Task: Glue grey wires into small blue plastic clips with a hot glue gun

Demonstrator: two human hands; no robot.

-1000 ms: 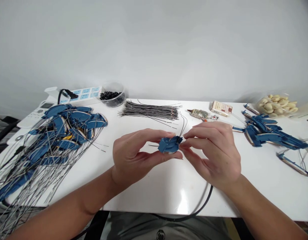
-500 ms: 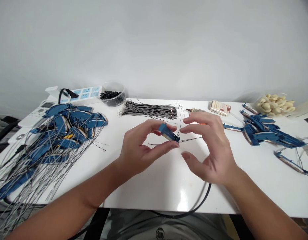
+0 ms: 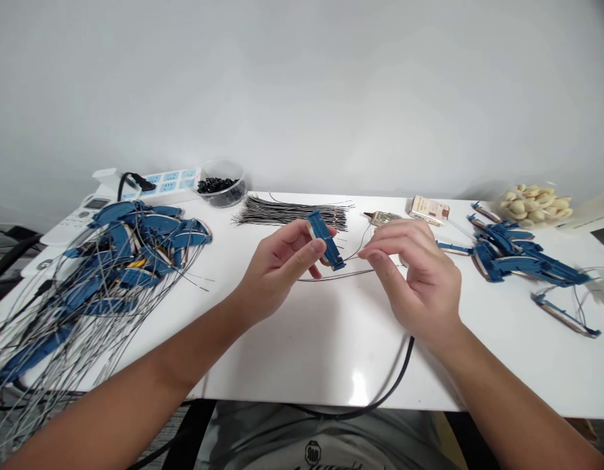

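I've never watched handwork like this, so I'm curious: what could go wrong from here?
The slim blue plastic-looking piece, held above the white table by the left hand, might slip. The thin dark wire running from it to the right hand could bend or pull loose. Long grey wires from the heap of curved blue parts lie close to the left forearm, which might snag them.

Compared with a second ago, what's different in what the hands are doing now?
The left hand has turned the blue part so its long face shows, and moved it slightly up the picture. The right hand drew back from the part, opened, then closed, now apparently pinching a thin wire beside it. The left hand kept its hold; the wire bundle stayed put.
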